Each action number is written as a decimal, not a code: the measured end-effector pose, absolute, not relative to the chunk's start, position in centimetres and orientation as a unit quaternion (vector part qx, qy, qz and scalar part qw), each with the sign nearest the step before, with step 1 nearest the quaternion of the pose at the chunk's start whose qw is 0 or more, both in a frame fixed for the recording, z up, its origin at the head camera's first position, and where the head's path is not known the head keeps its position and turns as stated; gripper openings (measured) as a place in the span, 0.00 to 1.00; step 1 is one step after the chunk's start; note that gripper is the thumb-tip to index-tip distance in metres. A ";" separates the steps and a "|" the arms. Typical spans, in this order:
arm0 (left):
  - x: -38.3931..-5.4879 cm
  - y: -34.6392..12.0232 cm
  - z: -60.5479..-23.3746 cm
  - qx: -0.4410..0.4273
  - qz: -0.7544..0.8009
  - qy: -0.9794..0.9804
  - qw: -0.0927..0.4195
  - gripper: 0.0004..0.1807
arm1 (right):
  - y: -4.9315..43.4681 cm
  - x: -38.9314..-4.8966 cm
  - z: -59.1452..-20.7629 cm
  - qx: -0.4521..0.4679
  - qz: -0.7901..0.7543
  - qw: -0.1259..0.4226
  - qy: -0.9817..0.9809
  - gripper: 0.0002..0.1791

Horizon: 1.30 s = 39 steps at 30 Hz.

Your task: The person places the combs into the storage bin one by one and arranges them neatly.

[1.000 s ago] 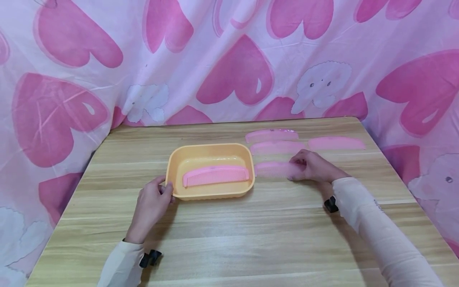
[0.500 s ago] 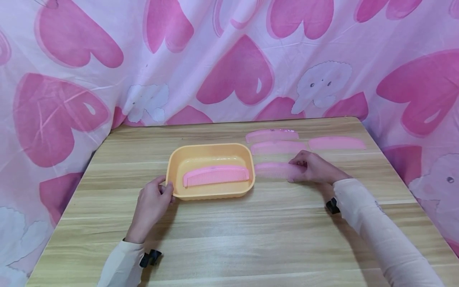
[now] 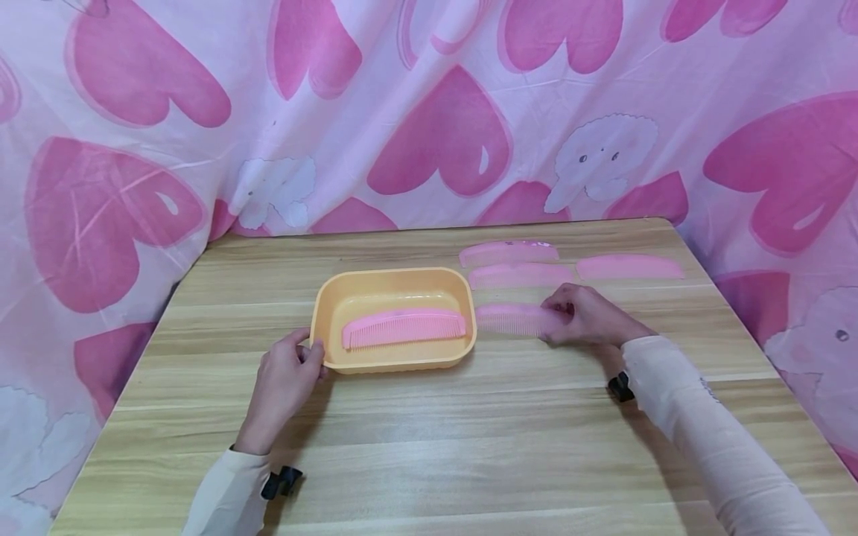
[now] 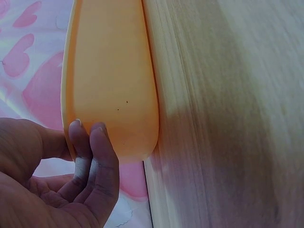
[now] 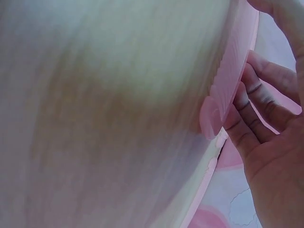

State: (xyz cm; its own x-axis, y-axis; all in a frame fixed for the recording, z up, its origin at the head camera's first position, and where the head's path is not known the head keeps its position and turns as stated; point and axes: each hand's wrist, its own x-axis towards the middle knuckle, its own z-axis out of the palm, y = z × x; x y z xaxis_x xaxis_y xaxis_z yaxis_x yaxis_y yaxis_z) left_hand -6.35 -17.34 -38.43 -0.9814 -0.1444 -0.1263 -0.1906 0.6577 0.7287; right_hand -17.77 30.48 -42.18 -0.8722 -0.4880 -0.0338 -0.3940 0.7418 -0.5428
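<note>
My left hand (image 3: 284,380) pinches the near left corner of a yellow plastic basin (image 3: 395,368), thumb at the rim. In the left wrist view, curled fingers (image 4: 105,161) lie against the basin's outer wall (image 4: 111,57). Inside the basin lies a pink comb (image 3: 402,327), teeth toward me. To the basin's right, my right hand (image 3: 593,316) pinches the right end of another pink comb (image 3: 511,318), whose left end is close to the basin's wall. The right wrist view shows this comb (image 5: 232,66) low over the tabletop, the fingers (image 5: 266,102) along its back edge.
Three more pink combs lie at the back right: a rear comb (image 3: 508,253), a middle comb (image 3: 519,275) and a right comb (image 3: 630,267). All rest on a wood-grain table (image 3: 429,454). A heart-print curtain (image 3: 436,134) hangs behind it and at both sides.
My right hand has shifted very slightly toward me, its fingers adjusting on the comb's right end. The left hand, the basin and the other combs keep their places.
</note>
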 end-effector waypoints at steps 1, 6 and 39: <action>-6.4 -17.3 -38.5 -0.092 0.403 0.910 0.028 0.24 | 30.5 -17.7 -42.1 -0.236 -0.268 0.087 0.930 0.28; -6.4 -17.3 -38.5 -0.093 0.403 0.910 0.029 0.24 | 30.6 -17.6 -41.8 -0.224 -0.265 0.086 0.934 0.29; -6.3 -17.4 -38.6 -0.090 0.407 0.909 0.025 0.24 | 27.0 -19.3 -35.3 -0.272 -0.290 0.031 0.917 0.21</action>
